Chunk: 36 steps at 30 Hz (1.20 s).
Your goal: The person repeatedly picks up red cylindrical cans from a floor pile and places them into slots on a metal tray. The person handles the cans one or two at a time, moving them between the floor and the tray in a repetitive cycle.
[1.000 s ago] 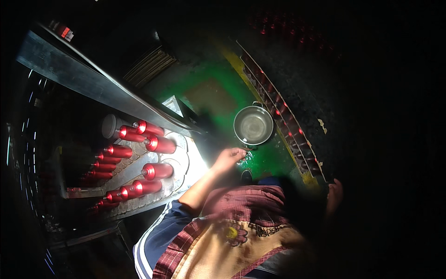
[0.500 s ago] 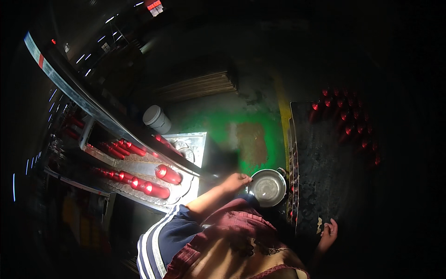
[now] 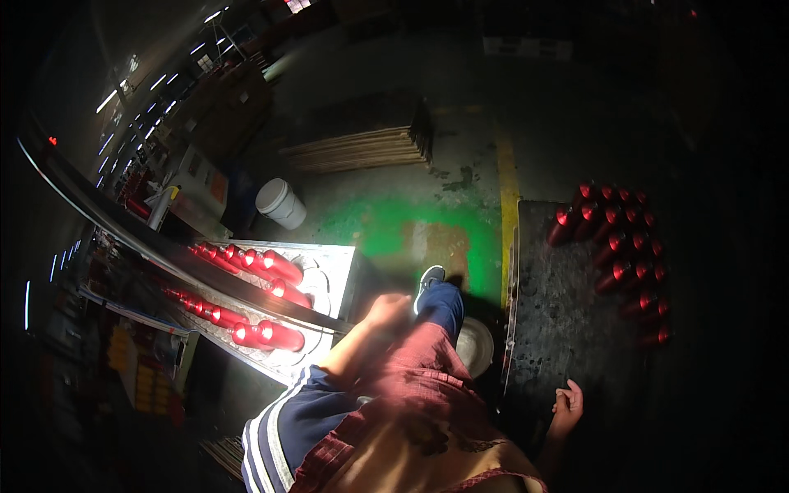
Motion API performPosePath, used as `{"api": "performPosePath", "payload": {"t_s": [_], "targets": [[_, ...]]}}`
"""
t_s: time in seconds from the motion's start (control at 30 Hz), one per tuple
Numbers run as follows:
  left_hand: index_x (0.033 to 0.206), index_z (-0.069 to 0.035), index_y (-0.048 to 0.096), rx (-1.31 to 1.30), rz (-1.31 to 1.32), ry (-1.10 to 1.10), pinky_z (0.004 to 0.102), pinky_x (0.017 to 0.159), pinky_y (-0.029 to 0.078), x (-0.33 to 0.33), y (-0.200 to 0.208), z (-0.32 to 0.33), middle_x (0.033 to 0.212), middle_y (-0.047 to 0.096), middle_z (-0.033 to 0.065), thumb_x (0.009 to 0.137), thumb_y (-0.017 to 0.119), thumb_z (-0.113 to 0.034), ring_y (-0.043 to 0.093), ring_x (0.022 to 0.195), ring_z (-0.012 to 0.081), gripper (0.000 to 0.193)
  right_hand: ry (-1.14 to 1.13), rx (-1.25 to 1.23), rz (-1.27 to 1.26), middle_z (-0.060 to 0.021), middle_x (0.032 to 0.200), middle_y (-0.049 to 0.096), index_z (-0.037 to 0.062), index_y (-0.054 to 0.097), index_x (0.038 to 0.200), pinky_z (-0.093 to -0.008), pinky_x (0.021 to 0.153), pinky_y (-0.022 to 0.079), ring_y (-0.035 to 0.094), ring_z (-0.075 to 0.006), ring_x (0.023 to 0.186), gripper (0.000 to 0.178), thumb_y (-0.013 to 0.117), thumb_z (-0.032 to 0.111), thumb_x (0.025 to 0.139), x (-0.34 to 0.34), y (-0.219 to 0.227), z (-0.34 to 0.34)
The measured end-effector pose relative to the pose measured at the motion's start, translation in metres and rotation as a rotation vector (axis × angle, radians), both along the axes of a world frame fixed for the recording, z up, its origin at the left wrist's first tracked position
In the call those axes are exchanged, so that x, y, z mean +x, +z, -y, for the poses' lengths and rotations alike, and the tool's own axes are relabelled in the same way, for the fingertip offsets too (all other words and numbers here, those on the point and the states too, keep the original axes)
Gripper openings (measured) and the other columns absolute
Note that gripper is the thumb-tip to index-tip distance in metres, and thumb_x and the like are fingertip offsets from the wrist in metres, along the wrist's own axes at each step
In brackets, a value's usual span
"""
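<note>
My left hand (image 3: 390,311) is in front of my body, just right of the white-lit tray surface (image 3: 339,287) that carries red bottles. Its fingers are blurred, so I cannot tell whether they hold anything. My right hand (image 3: 569,408) hangs beside the near part of the dark table (image 3: 546,329), fingers loosely curled and apart, with nothing visible in them. Between my leg and that table is a round metal pot (image 3: 477,349), partly hidden by my trousers and apron. Shiny red bottles (image 3: 279,335) lie in rows on the lit surface.
More red bottles (image 3: 616,246) stand grouped on the far right of the dark table. A long dark curved rail (image 3: 238,283) crosses above the lit surface. A white bucket (image 3: 281,204) and a stack of flat boards (image 3: 353,144) rest on the floor ahead. My shoe (image 3: 431,278) is on green-painted floor.
My left hand has moved left, away from the pot's rim. My leg and shoe have come forward into view, covering part of the pot. The tan scrap by my right hand no longer shows.
</note>
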<state>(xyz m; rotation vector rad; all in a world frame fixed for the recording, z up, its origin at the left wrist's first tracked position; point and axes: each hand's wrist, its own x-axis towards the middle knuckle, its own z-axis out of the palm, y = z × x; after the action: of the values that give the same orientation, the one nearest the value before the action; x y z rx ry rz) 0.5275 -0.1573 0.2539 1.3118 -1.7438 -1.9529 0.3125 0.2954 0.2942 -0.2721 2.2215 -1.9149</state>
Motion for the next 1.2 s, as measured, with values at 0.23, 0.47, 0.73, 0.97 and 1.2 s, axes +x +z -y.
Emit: {"api": "performPosePath", "payload": {"t_s": [0.23, 0.47, 0.73, 0.97, 1.2], "targets": [[0.096, 0.001, 0.07, -0.118, 0.0, -0.053, 0.0275, 0.062, 0.048, -0.079, -0.014, 0.08, 0.079, 0.066, 0.0022, 0.095, 0.064, -0.028, 0.057, 0.071, 0.0099, 0.029, 0.015, 0.075, 0.093, 0.0, 0.083, 0.064, 0.002, 0.06, 0.121, -0.0197, 0.057, 0.038, 0.049, -0.0047, 0.065, 0.033, 0.061, 0.002, 0.087, -0.04, 0.007, 0.094], [0.101, -0.004, 0.069, 0.205, -0.009, 0.051, 0.0255, 0.064, 0.05, -0.167, -0.108, 0.256, 0.085, 0.07, 0.0032, 0.095, 0.065, -0.031, 0.063, 0.073, 0.0121, 0.028, 0.093, 0.325, 0.094, 0.0008, 0.088, 0.064, 0.008, 0.063, 0.12, -0.0229, 0.065, 0.046, 0.056, -0.0063, 0.074, 0.033, 0.066, 0.007, 0.087, -0.122, 0.036, 0.306], [0.103, -0.005, 0.068, 0.213, -0.146, 0.321, 0.0269, 0.065, 0.051, -0.143, -0.135, 0.438, 0.082, 0.066, 0.0024, 0.097, 0.062, -0.026, 0.063, 0.075, 0.0106, 0.023, 0.452, 0.294, 0.039, -0.0012, 0.086, 0.065, 0.0064, 0.065, 0.114, -0.0244, 0.066, 0.049, 0.06, -0.0076, 0.075, 0.03, 0.069, 0.007, 0.085, -0.209, 0.115, 0.584], [0.111, -0.009, 0.068, 0.405, -0.132, 0.405, 0.0265, 0.06, 0.048, -0.17, -0.045, 0.515, 0.092, 0.071, 0.0041, 0.097, 0.059, -0.034, 0.06, 0.071, 0.0117, 0.03, 0.444, 0.305, 0.067, -0.0048, 0.09, 0.067, 0.0031, 0.064, 0.113, -0.0252, 0.074, 0.05, 0.063, -0.0107, 0.082, 0.032, 0.063, -0.001, 0.081, -0.283, 0.122, 0.661], [0.118, -0.008, 0.066, 0.299, -0.069, 0.407, 0.0266, 0.066, 0.05, -0.242, -0.02, 0.604, 0.1, 0.071, 0.004, 0.101, 0.049, -0.034, 0.064, 0.079, 0.0119, 0.036, 0.47, 0.274, 0.062, -0.0043, 0.084, 0.066, 0.0024, 0.062, 0.113, -0.0218, 0.058, 0.045, 0.057, -0.0066, 0.066, 0.032, 0.063, -0.002, 0.081, -0.385, 0.104, 0.756]]}}
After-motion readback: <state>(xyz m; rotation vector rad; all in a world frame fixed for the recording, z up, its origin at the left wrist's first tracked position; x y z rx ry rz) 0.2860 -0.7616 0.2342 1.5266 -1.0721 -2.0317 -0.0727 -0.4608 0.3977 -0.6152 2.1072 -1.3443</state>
